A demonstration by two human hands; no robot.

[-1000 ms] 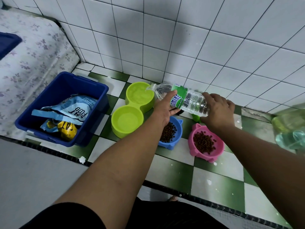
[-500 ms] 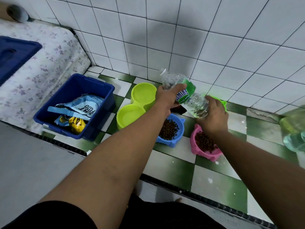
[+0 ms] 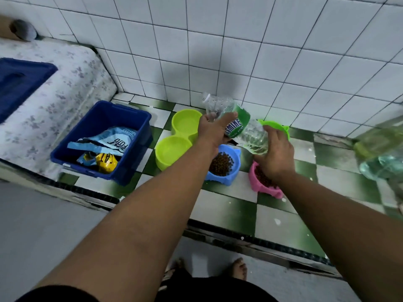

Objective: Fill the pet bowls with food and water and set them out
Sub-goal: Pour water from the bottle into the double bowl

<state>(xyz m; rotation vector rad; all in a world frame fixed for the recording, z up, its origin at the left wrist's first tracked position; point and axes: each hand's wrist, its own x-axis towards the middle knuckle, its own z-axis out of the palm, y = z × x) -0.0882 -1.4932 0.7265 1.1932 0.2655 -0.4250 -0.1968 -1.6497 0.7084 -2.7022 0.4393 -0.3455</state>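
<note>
White glazed wall tiles [image 3: 283, 51], dark grout, at rear. Green-and-white checkered tile ledge [image 3: 281, 216] below, white specks on its surface, dark trim along the front edge. Mattress [image 3: 72, 83] in floral cover abuts the ledge at left; dark blue lid [image 3: 19, 81] lies on it. Blue plastic bin [image 3: 102, 120] on the ledge, just beside the mattress. Blurred translucent green-blue container [image 3: 381, 153] at right edge, type indeterminate

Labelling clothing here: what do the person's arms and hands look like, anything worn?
Both forearms are bare to the wrists. The left hand and right hand wear no gloves; no watch, bracelet or ring shows. A black sleeve covers the left upper arm at the frame's bottom edge; the right arm's upper part is out of view.
</note>
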